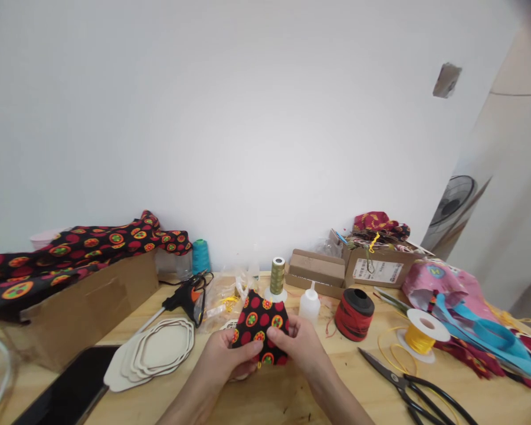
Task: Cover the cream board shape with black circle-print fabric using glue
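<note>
Both of my hands hold a small piece of black fabric with red and orange circles (262, 321) just above the wooden table (265, 395). My left hand (227, 356) grips its lower left side, thumb on the front. My right hand (298, 343) pinches its lower right edge. The fabric piece stands upright between them, its top pointed. Directly behind it are an olive thread spool (277, 276) and a small white squeeze bottle (310, 303).
A glue gun (190, 297) and a stack of white cut-out templates (157, 353) lie to the left. Black scissors (413, 386), a yellow cord spool (420, 333) and a red cord spool (354, 313) lie to the right. Cardboard boxes (77, 313) with matching fabric (71, 248) line the back.
</note>
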`<state>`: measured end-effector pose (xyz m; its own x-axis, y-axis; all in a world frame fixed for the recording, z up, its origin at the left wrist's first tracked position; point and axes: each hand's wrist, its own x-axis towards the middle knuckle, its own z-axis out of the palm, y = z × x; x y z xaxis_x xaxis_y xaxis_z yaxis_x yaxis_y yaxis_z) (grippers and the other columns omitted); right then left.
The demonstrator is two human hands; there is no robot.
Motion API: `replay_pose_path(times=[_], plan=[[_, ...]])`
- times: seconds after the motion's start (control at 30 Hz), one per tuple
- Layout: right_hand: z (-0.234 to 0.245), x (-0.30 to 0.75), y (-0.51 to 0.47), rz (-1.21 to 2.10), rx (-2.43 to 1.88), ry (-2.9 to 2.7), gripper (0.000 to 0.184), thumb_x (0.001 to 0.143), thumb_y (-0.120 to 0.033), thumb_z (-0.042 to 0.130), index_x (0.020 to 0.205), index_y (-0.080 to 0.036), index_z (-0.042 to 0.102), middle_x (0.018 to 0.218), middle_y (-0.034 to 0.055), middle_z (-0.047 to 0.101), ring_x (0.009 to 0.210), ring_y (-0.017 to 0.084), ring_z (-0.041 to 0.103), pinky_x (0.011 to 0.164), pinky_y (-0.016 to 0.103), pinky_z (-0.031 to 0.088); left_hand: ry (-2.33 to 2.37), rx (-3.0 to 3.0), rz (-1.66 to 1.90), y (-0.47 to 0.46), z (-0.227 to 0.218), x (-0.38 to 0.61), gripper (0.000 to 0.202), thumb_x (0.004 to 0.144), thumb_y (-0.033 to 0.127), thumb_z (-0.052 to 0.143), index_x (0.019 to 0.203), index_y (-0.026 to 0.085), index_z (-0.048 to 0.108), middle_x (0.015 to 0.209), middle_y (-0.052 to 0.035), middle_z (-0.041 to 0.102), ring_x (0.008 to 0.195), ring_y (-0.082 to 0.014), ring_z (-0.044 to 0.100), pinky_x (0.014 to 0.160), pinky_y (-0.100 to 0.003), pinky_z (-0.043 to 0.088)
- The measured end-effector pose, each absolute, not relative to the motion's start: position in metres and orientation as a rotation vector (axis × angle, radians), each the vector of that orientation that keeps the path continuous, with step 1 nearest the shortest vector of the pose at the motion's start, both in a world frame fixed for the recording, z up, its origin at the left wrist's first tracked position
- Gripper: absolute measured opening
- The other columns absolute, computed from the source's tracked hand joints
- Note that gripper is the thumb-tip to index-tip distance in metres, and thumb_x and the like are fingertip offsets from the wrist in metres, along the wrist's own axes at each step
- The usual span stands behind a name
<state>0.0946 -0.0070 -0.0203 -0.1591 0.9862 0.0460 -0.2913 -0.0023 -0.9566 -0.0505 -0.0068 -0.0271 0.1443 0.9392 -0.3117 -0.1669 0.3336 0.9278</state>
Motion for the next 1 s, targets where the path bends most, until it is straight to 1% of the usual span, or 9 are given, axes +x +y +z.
replay_pose_path(times=[0.1,0.17,0.3,0.43,0.47,0.63,0.77,0.87,1.0], plan=[[-0.027,0.090,-0.007,1.514,-0.908,-1.131,0.031,0.042,-0.038,0.077,0.056,-0.013,0.065,0.045,-0.0031,0.057,0.038,0.007,0.044,0.040,0.019,0.035,1.139,0.805,1.023,-0.005,-0.025,-0.052,0.044,0.036,0.036,0.081,0.070,0.011,0.068,0.066,-0.0060,0.070,0.048,-0.0088,0.059,0.048,-0.016,0.048],[-0.030,0.087,-0.008,1.481,-0.935,-1.116,0.031,0.041,-0.038,0.077,0.051,-0.013,0.063,0.041,-0.0039,0.054,0.035,0.005,0.038,0.036,0.018,0.031,1.139,0.770,1.042,-0.006,-0.024,-0.052,0.045,0.036,0.035,0.081,0.072,0.010,0.068,0.068,-0.0071,0.070,0.049,-0.0091,0.059,0.049,-0.016,0.049],[-0.030,0.084,-0.008,1.414,-0.980,-1.085,0.034,0.038,-0.041,0.077,0.048,-0.013,0.061,0.041,-0.0034,0.054,0.035,0.005,0.038,0.035,0.019,0.031,1.095,0.737,1.076,-0.008,-0.020,-0.049,0.041,0.040,0.034,0.081,0.071,0.011,0.066,0.064,-0.0056,0.070,0.047,-0.0088,0.059,0.047,-0.016,0.049],[-0.026,0.087,-0.007,1.370,-1.012,-1.068,0.037,0.041,-0.046,0.075,0.044,-0.013,0.058,0.038,-0.0026,0.052,0.033,0.006,0.040,0.035,0.019,0.033,0.984,0.750,1.111,-0.008,-0.019,-0.047,0.035,0.050,0.040,0.075,0.069,0.012,0.064,0.063,-0.0052,0.070,0.053,-0.0116,0.062,0.056,-0.021,0.051],[-0.025,0.087,-0.007,1.364,-1.016,-1.066,0.037,0.043,-0.047,0.074,0.044,-0.013,0.058,0.039,-0.0021,0.052,0.034,0.007,0.041,0.036,0.019,0.034,0.967,0.785,1.122,-0.008,-0.020,-0.047,0.035,0.050,0.038,0.075,0.070,0.012,0.064,0.065,-0.0054,0.070,0.057,-0.0129,0.063,0.058,-0.022,0.051],[-0.022,0.088,-0.008,1.342,-1.017,-1.073,0.039,0.046,-0.050,0.071,0.046,-0.013,0.059,0.038,-0.0021,0.052,0.033,0.007,0.042,0.036,0.019,0.036,0.962,0.953,1.177,-0.004,-0.027,-0.046,0.039,0.039,0.021,0.081,0.073,0.013,0.064,0.070,-0.0042,0.072,0.067,-0.0177,0.065,0.064,-0.024,0.050],[-0.022,0.087,-0.009,1.343,-1.010,-1.086,0.039,0.043,-0.050,0.072,0.043,-0.014,0.058,0.038,-0.0020,0.053,0.033,0.007,0.042,0.034,0.019,0.035,0.989,0.953,1.172,-0.005,-0.026,-0.045,0.034,0.040,0.024,0.081,0.068,0.013,0.065,0.062,-0.0024,0.071,0.058,-0.0166,0.064,0.057,-0.023,0.050],[-0.022,0.087,-0.008,1.343,-1.005,-1.092,0.039,0.042,-0.050,0.072,0.042,-0.014,0.058,0.036,-0.0020,0.052,0.032,0.007,0.041,0.034,0.019,0.034,1.014,0.936,1.169,-0.007,-0.024,-0.046,0.037,0.037,0.024,0.081,0.068,0.013,0.065,0.062,-0.0015,0.071,0.056,-0.0147,0.063,0.056,-0.021,0.049],[-0.020,0.088,-0.008,1.336,-0.988,-1.091,0.038,0.042,-0.048,0.074,0.042,-0.013,0.057,0.037,-0.0029,0.051,0.033,0.006,0.040,0.035,0.019,0.033,1.057,0.875,1.105,-0.007,-0.021,-0.048,0.038,0.041,0.036,0.079,0.067,0.012,0.065,0.063,-0.0039,0.071,0.054,-0.0142,0.063,0.054,-0.022,0.051]])
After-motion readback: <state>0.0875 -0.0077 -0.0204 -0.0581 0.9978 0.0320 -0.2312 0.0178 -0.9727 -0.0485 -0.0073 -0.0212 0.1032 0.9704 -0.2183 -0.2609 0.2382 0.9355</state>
